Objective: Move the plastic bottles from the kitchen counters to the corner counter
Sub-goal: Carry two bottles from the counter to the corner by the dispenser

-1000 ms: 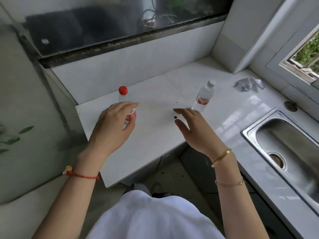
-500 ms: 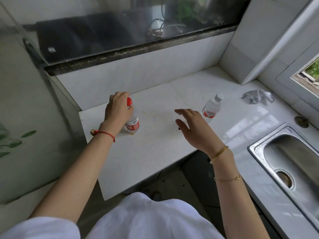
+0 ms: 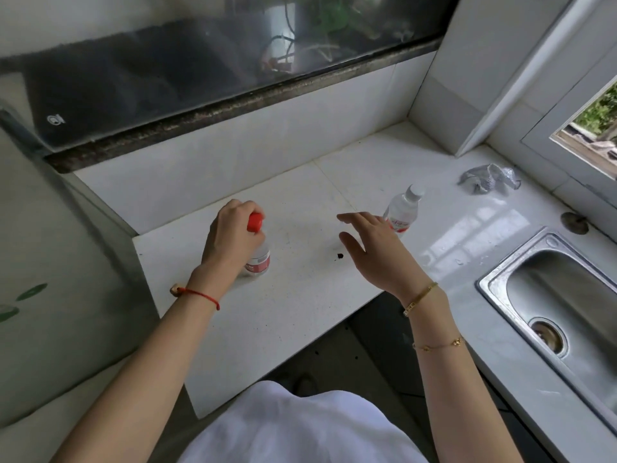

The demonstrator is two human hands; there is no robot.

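A white counter (image 3: 300, 312) runs into a tiled corner, with a steel sink (image 3: 561, 302) set in at the right. The left hand (image 3: 230, 242) is wrapped around the upper part of a red-capped bottle (image 3: 258, 259) standing on the counter. The right hand (image 3: 374, 252) hovers with fingers spread, gripping nothing, just in front of a white-capped bottle (image 3: 404, 208). A crumpled wrapper (image 3: 489, 178) lies near the corner.

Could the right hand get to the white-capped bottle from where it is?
Probably yes: the right hand hovers open just in front of the white-capped bottle, with nothing between them on the counter.
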